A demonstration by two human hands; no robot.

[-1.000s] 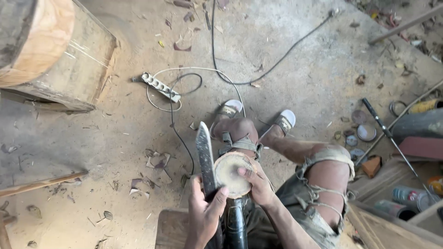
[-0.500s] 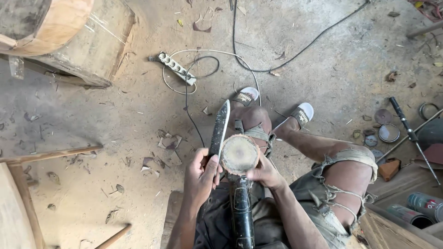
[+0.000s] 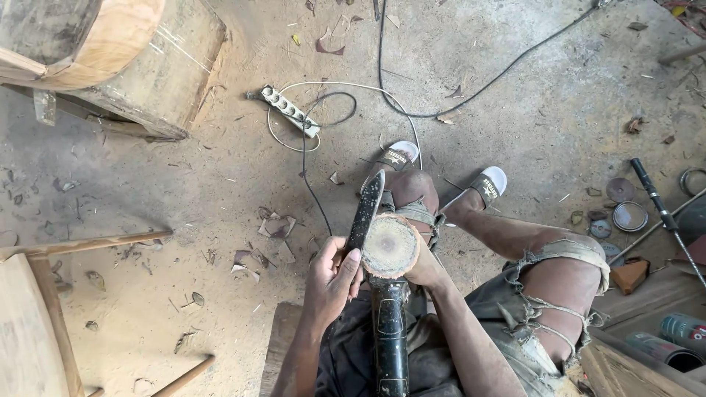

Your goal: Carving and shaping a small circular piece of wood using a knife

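A seated person braces a dark bamboo pole (image 3: 390,331) between the thighs, its pale cut end (image 3: 390,245) facing up at the frame's centre. The left hand (image 3: 332,283), fingers wrapped tight round a handle, holds a long dark blade (image 3: 365,213) that now stands edge-on against the end's 9 o'clock side, pointing toward 12; half a second ago it lay on the same rim at much the same slant, so the work looks barely advanced. The right hand (image 3: 423,268) cups the pole just under the end at 4 o'clock, fingers curled behind it and mostly hidden, apparently gripping. The end is round, fibrous and cream, darker at the core; the pole's skin is black and scuffed. Torn denim shorts (image 3: 540,309) fray over the knees, and white sandals (image 3: 489,180) rest on the dirt at 1 o'clock. Beyond, at 11 o'clock, a white power strip (image 3: 291,112) lies among looping cables (image 3: 412,95) on dusty, chip-strewn ground (image 3: 184,198). At 3 o'clock sit round metal lids (image 3: 630,216); at 10 o'clock a big sawn wood block (image 3: 110,59) shows pale, smooth grain.
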